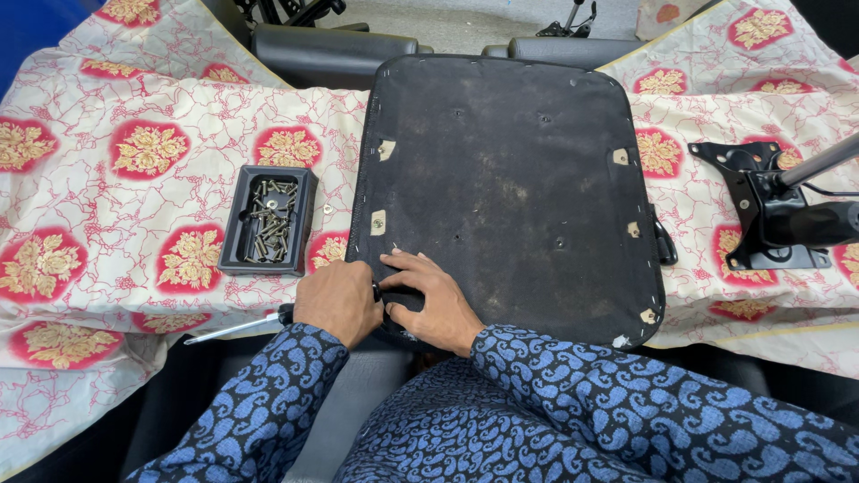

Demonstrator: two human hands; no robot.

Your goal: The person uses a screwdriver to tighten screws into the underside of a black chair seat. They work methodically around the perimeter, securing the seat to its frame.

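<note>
A black chair seat base point(510, 179) lies upside down on a patterned cloth. My right hand point(434, 300) rests flat on its near left corner, fingers spread. My left hand point(338, 300) is closed around the black handle of a screwdriver point(237, 327), whose metal shaft points left over the cloth. Both hands meet at the seat's near edge. What lies under the hands is hidden.
A black tray point(234, 240) holding several screws sits left of the seat. A black metal chair mechanism plate point(761, 210) with a lever lies at the right. The cream and red floral cloth point(125, 197) covers the surface. Black chair parts point(331, 49) stand behind.
</note>
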